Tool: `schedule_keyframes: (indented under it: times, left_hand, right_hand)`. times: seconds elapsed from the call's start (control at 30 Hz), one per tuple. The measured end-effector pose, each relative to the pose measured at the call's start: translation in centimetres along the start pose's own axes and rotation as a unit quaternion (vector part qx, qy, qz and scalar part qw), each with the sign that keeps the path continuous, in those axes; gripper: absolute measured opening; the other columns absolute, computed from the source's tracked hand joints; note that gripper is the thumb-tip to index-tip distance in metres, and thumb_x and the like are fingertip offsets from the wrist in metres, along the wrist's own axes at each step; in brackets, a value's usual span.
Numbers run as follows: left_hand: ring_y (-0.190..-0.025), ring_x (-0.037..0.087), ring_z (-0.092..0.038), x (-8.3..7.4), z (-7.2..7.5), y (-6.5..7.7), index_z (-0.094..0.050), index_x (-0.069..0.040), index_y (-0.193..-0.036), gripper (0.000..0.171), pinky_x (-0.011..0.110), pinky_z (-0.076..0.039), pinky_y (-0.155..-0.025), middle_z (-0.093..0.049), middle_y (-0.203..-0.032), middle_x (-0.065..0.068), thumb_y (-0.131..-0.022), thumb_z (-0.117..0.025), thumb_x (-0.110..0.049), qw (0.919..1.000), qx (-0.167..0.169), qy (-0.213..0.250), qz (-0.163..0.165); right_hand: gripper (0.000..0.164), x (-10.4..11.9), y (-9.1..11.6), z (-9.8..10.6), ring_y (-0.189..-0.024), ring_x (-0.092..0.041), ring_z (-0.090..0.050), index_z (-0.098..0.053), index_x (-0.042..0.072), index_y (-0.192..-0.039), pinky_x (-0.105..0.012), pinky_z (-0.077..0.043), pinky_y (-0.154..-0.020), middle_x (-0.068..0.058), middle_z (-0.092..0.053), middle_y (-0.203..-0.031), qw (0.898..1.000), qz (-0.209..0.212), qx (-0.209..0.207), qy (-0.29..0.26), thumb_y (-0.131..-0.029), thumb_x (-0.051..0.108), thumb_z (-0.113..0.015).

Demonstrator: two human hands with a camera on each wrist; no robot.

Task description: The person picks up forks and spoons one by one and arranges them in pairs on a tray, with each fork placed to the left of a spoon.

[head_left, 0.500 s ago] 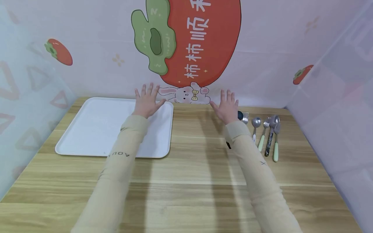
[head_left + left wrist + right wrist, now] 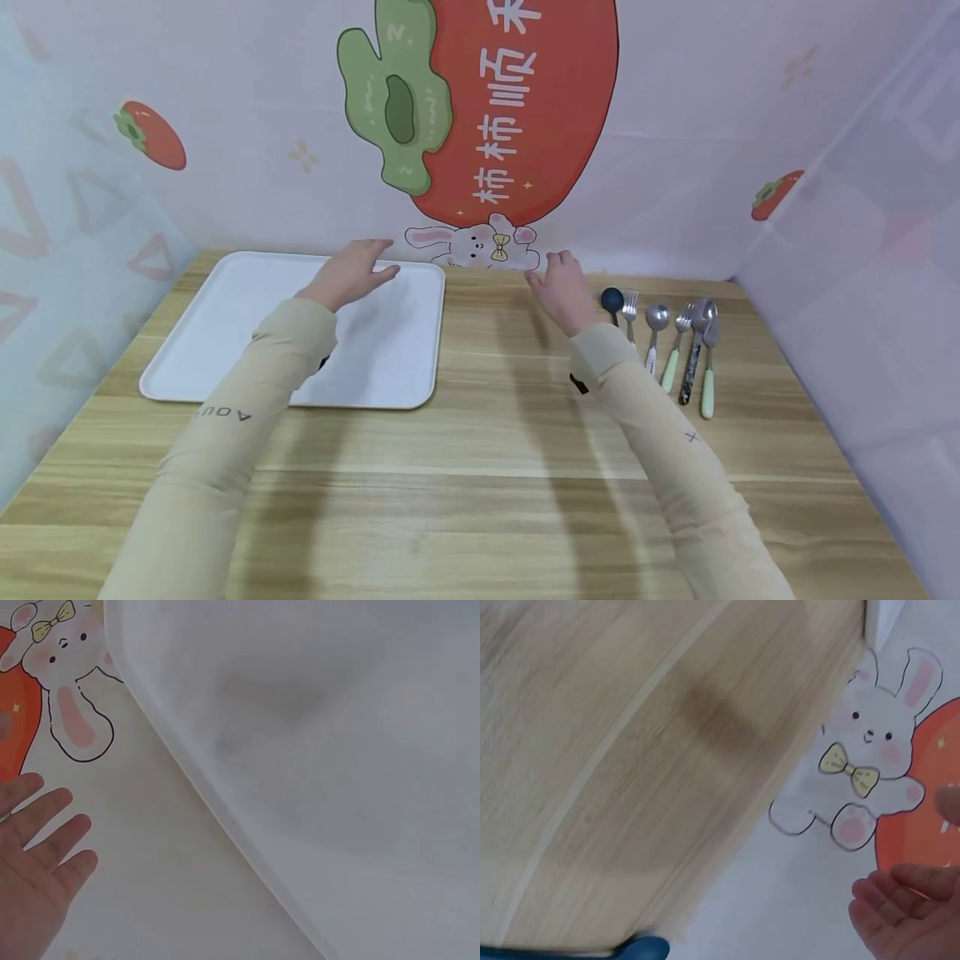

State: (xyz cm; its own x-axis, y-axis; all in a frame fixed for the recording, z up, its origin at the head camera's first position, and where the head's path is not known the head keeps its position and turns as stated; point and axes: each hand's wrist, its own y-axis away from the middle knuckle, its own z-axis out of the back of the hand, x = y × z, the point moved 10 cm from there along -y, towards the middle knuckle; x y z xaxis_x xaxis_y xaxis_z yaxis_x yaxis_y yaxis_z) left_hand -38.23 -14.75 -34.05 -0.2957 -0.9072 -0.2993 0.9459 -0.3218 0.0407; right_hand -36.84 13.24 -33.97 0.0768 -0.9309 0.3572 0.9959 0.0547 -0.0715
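Observation:
My left hand [image 2: 347,273] hovers over the white tray [image 2: 247,287], thumb apart from the fingers, holding nothing. In the left wrist view its fingers [image 2: 56,844] are extended. To the left of the cutlery, my right hand [image 2: 564,292] is held above the wooden table, holding nothing, its fingers slightly bent. Nearest to it lies a dark blue spoon [image 2: 612,300], its handle partly hidden by the right sleeve. Beside that spoon are a fork [image 2: 631,307], a round-bowled spoon [image 2: 657,318] and a fork with a pale green handle [image 2: 671,371].
Farther right lie a spoon with a dark speckled handle [image 2: 690,375] and another green-handled fork [image 2: 708,392]. A printed backdrop [image 2: 675,208] stands along the table's back edge, with side panels left and right. Bare wooden tabletop [image 2: 480,467] stretches across the front.
My left hand has moved left and turned, its spread fingers drawing together. My right hand has moved slightly left and down, its fingers bending, and the dark blue spoon's bowl now shows fully.

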Motion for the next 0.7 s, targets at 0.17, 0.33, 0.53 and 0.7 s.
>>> schedule_keyframes:
  times: [0.17,0.33,0.53,0.7]
  left_hand:
    - [-0.13,0.037,-0.026,1.7,1.1,1.1,-0.033,0.0,-0.138,0.055,0.05,-0.022,-0.105,-0.033,-0.14,0.021,-0.094,-0.044,-0.032,0.9998,-0.003,0.015,0.013]
    - [-0.13,0.039,-0.024,3.8,2.2,2.4,-0.033,0.002,-0.137,0.056,0.052,-0.021,-0.105,-0.031,-0.141,0.022,-0.095,-0.041,-0.035,0.9983,-0.007,0.045,0.036]
    - [-0.126,0.043,-0.028,6.3,3.7,4.0,-0.032,0.004,-0.136,0.058,0.056,-0.024,-0.101,-0.031,-0.139,0.026,-0.096,-0.04,-0.037,0.996,-0.016,0.062,0.063]
    - [-0.118,0.046,-0.036,8.4,4.8,5.2,-0.037,0.006,-0.132,0.055,0.058,-0.03,-0.094,-0.037,-0.133,0.029,-0.096,-0.038,-0.036,0.9953,-0.036,0.063,0.065]
  right_hand:
    - [0.054,1.2,0.6,-0.4,-0.115,-0.03,-0.042,-0.041,-0.007,-0.128,-0.041,-0.039,-0.097,-0.02,-0.04,-0.128,1.0,-0.005,0.006,-0.028,-0.095,0.035,-0.046]
    - [0.052,2.3,1.3,-0.8,-0.116,-0.031,-0.042,-0.041,-0.007,-0.129,-0.04,-0.039,-0.097,-0.021,-0.041,-0.128,0.998,0.002,0.026,-0.049,-0.095,0.033,-0.045]
    - [0.052,3.6,2.1,-1.3,-0.119,-0.03,-0.041,-0.039,-0.007,-0.13,-0.04,-0.037,-0.098,-0.02,-0.041,-0.13,0.997,0.015,0.049,-0.062,-0.096,0.033,-0.042]
    - [0.05,4.8,2.8,-1.5,-0.123,-0.029,-0.04,-0.039,-0.005,-0.131,-0.041,-0.037,-0.099,-0.018,-0.042,-0.133,0.995,0.018,0.06,-0.077,-0.095,0.03,-0.044]
